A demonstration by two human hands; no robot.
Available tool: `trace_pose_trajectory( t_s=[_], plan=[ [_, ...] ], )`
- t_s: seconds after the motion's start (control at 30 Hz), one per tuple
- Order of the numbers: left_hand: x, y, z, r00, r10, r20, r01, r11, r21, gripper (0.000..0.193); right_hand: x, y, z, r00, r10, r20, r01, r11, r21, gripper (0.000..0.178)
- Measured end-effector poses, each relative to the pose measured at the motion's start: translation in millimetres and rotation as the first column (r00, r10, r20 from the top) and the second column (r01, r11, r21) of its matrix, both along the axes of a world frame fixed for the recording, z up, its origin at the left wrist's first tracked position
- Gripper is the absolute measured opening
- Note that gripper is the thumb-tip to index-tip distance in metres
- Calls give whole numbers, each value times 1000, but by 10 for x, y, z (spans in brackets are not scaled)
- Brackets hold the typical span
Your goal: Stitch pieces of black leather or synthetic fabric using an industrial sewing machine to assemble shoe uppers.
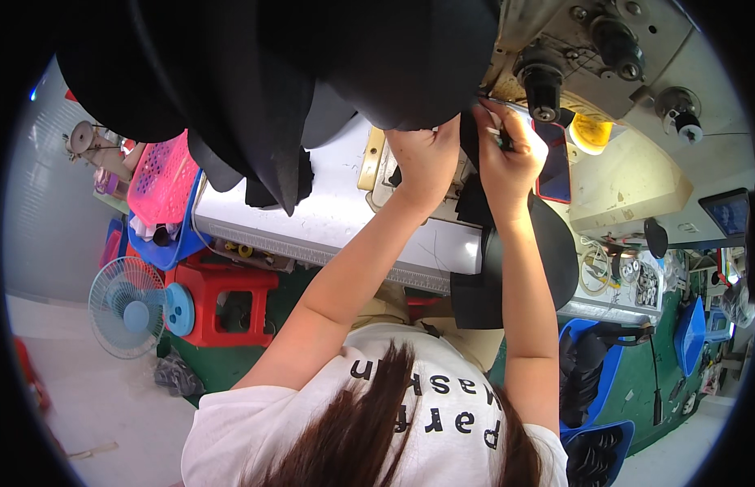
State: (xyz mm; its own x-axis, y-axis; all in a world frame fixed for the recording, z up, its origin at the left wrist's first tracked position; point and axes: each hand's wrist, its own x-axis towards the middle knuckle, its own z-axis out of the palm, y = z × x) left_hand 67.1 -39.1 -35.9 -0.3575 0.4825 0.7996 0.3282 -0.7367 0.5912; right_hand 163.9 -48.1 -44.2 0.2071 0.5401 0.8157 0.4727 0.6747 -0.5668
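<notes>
A large black fabric piece (410, 65) with curved folds fills the top of the head view. My left hand (426, 162) is closed at its lower edge, with the fingertips partly hidden under it. My right hand (514, 158) is pinched close beside the sewing machine (613, 49). Something small, dark and whitish shows in its curled fingers, too hidden to name. Between my hands runs a narrow black strip (470, 146). More black fabric (515, 264) hangs over the table's near edge under my right forearm.
The white table (337, 211) carries a pink perforated basket (162, 183) near its left end. A red stool (231, 300) and a fan (134, 312) stand at left. Blue bins (592, 377) with black pieces are at lower right. A yellow round thing (590, 134) sits by the machine.
</notes>
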Motion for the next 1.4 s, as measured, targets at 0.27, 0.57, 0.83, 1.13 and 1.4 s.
trace_pose_trajectory(
  t_s=[0.27, 0.57, 0.83, 1.13, 1.4],
  plan=[
    [1, -17, 13, 1000, -20, -5, 20, 999, -25, 8, -144, 112, -49, 979, -195, 61, 188, 976, 113, 36],
    [-13, -18, 6, 1000, -25, -3, 24, 998, -51, 9, -227, 171, -68, 978, -208, 2, 205, 969, 134, 31],
    [-82, 76, -89, 996, -26, -83, 26, 1000, -4, 6, -138, 86, -36, 988, -153, 1, 151, 977, 149, 19],
    [-173, 34, -26, 981, -187, -43, 186, 982, -34, 4, -141, -27, -10, 998, -30, -61, 36, 994, 103, 18],
    [-190, -1, 64, 984, -100, -145, 78, 986, -150, 5, -170, -52, 30, 999, -30, -46, 34, 996, 87, 24]
  ],
)
